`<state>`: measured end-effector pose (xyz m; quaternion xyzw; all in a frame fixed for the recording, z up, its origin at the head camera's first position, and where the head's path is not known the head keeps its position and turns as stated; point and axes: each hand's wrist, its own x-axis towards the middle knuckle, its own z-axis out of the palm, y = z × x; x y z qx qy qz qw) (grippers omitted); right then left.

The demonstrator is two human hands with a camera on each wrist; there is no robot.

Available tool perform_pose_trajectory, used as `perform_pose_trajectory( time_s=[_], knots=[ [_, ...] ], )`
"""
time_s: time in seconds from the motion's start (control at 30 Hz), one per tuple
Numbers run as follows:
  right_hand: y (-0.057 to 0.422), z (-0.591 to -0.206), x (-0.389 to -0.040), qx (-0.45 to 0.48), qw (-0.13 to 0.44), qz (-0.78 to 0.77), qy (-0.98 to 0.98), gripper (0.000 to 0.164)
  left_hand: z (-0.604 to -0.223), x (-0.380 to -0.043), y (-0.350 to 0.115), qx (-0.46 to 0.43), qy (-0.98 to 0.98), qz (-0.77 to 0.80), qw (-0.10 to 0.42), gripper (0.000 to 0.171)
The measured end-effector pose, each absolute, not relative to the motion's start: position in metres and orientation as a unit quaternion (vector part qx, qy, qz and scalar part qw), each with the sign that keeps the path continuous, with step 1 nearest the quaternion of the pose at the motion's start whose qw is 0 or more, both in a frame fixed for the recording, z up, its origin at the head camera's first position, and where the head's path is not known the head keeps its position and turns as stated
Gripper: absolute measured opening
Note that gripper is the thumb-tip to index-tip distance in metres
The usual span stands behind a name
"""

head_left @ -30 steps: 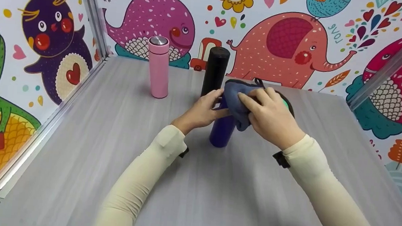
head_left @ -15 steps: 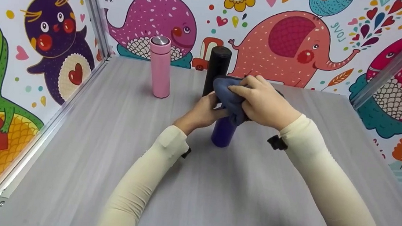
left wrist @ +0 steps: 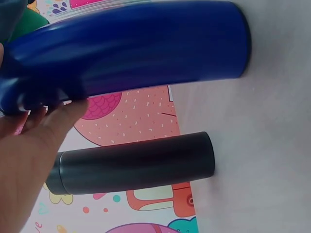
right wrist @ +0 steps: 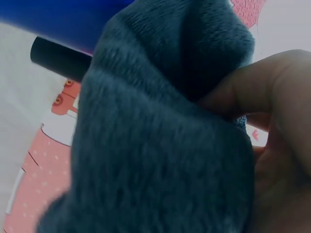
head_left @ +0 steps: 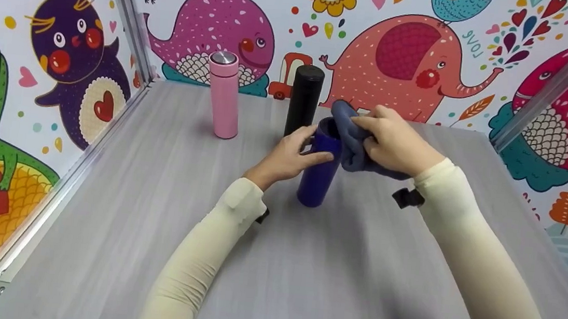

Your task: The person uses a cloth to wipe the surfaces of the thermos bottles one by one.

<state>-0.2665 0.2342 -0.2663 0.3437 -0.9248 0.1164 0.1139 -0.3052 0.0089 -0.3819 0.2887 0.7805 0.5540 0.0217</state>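
Note:
A dark blue bottle (head_left: 318, 176) stands on the table in the head view, its open mouth showing. My left hand (head_left: 289, 157) grips its upper part from the left, thumb across the front and fingers behind. Right beside the rim, my right hand (head_left: 395, 141) pinches a bunched blue-grey cloth (head_left: 351, 140). The right wrist view shows the soft folds of the cloth (right wrist: 155, 145), with the thumb pressed into it. In the left wrist view the blue bottle (left wrist: 136, 51) fills the top, with the left fingers (left wrist: 63, 116) along its side.
Behind the blue bottle stands a black bottle (head_left: 304, 99), partly covered by the left hand. A pink bottle (head_left: 225, 101) with a silver top stands further left. The grey table (head_left: 261, 282) is bordered by printed wall panels and metal posts.
The cloth first shifted a little left over the bottle's top, then moved right with my right hand, uncovering the open mouth. My left hand keeps its grip on the blue bottle.

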Motion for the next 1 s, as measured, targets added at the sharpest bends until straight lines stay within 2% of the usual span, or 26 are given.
perform_pose_trajectory(
  time_s=[0.23, 0.5, 0.6, 1.0],
  knots=[
    [0.228, -0.27, -0.24, 0.368, 0.168, 0.079, -0.911, 0.042, -0.381, -0.304, 0.009, 0.277, 0.779, 0.561, 0.032, 0.082],
    [0.207, -0.272, -0.236, 0.394, 0.19, 0.054, -0.898, 0.04, -0.382, -0.305, 0.008, 0.286, 0.791, 0.541, 0.017, 0.06],
    [0.199, -0.271, -0.242, 0.398, 0.185, 0.047, -0.897, 0.038, -0.383, -0.306, 0.008, 0.284, 0.78, 0.557, 0.019, 0.057],
    [0.207, -0.259, -0.271, 0.355, 0.095, 0.113, -0.923, 0.043, -0.384, -0.306, 0.008, 0.293, 0.772, 0.563, 0.028, 0.078]
  ],
)
